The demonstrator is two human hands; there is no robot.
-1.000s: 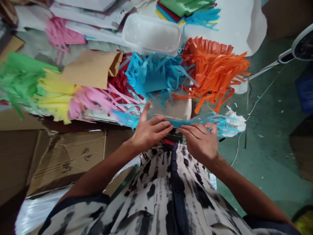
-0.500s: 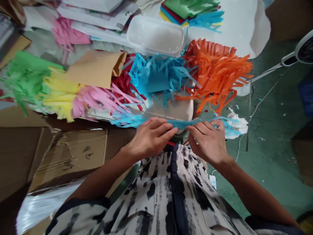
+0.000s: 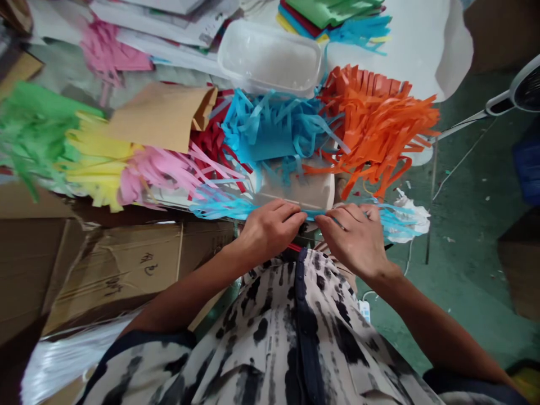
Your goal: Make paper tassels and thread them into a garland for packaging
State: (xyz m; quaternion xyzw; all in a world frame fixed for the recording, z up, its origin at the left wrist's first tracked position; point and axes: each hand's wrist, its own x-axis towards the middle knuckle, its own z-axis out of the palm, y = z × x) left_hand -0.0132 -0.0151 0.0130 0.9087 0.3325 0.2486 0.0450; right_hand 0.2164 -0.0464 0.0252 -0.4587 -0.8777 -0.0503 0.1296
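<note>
A strip of light blue fringed paper stretches sideways just in front of my body. My left hand is closed on its middle, fingers curled over the band. Close beside it, my right hand pinches the same strip, with the fringe fanning out to the right past the knuckles. The fingertips of both hands almost meet. A thin red piece shows just under my left hand.
Piles of cut fringed paper lie on the table: green, yellow, pink, red, blue, orange. A clear plastic box sits behind them. Cardboard boxes stand at left, a fan at right.
My hands have drawn closer together along the blue strip. The left thumb, raised a second ago, has folded down onto the paper.
</note>
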